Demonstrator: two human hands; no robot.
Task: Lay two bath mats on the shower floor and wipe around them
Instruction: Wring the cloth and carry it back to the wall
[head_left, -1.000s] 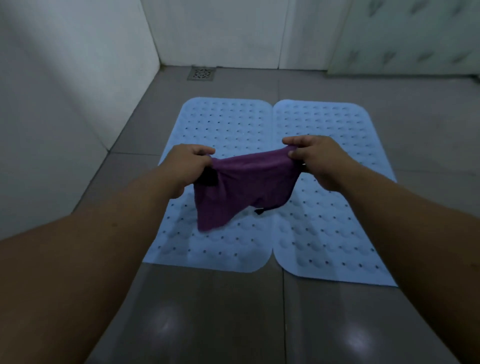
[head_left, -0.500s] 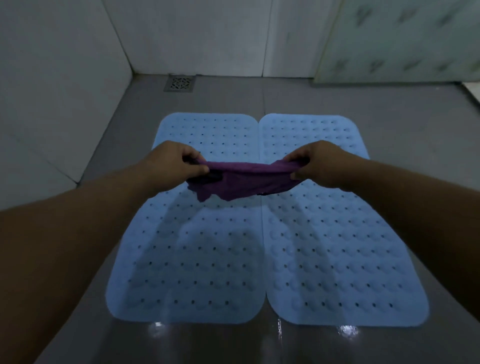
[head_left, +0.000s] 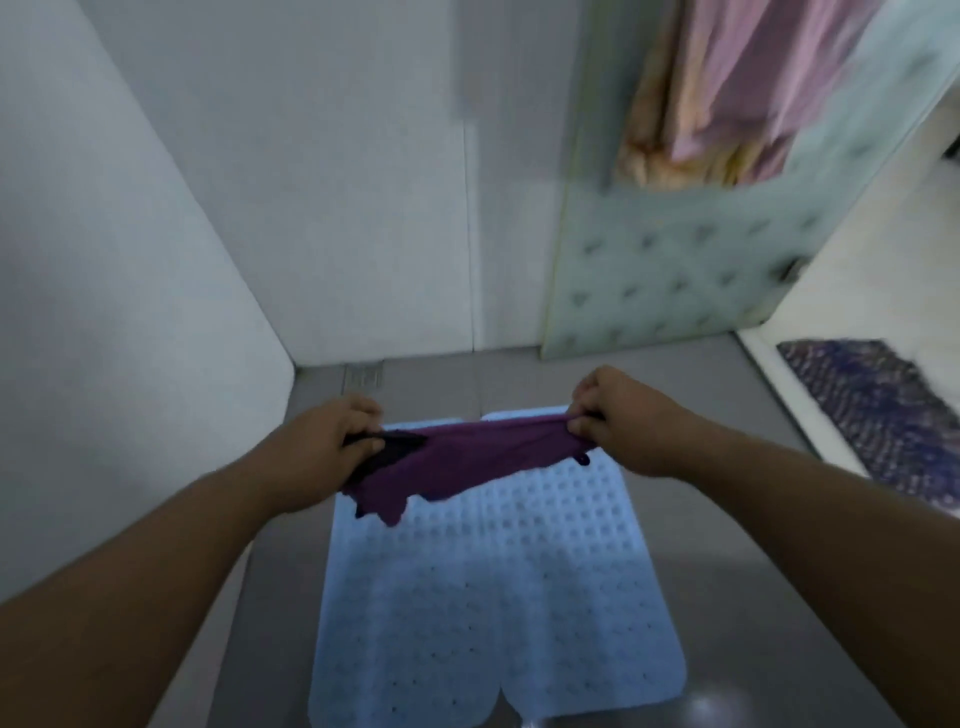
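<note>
Both arms reach forward over the shower floor (head_left: 753, 597), and a purple cloth (head_left: 467, 460) hangs stretched between the two hands. The left hand (head_left: 332, 441), at about 9 o'clock from the cloth's middle, has its grip closed on the cloth's left end, thumb pressed over a dark edge of the fabric. The right hand (head_left: 618, 415), at about 3 o'clock and a little higher, pinches the right end between closed fingers (head_left: 584, 423). The cloth sags from its upper edge, its lowest folds drooping toward 7 o'clock, held in the air above the mats and apart from them. Two pale blue bath mats lie flat on the grey floor side by side with their long edges touching: the left mat (head_left: 405, 623) and the right mat (head_left: 587, 597), both covered in small bumps and holes. A floor drain (head_left: 363, 375) sits at 12 o'clock beyond the left hand, near the white wall (head_left: 130, 260). At 1 o'clock stands a frosted patterned panel (head_left: 675, 270) with pink and yellowish fabric (head_left: 727, 93) hanging above. A dark patterned rug (head_left: 883, 415) lies at 3 o'clock, outside the shower.
</note>
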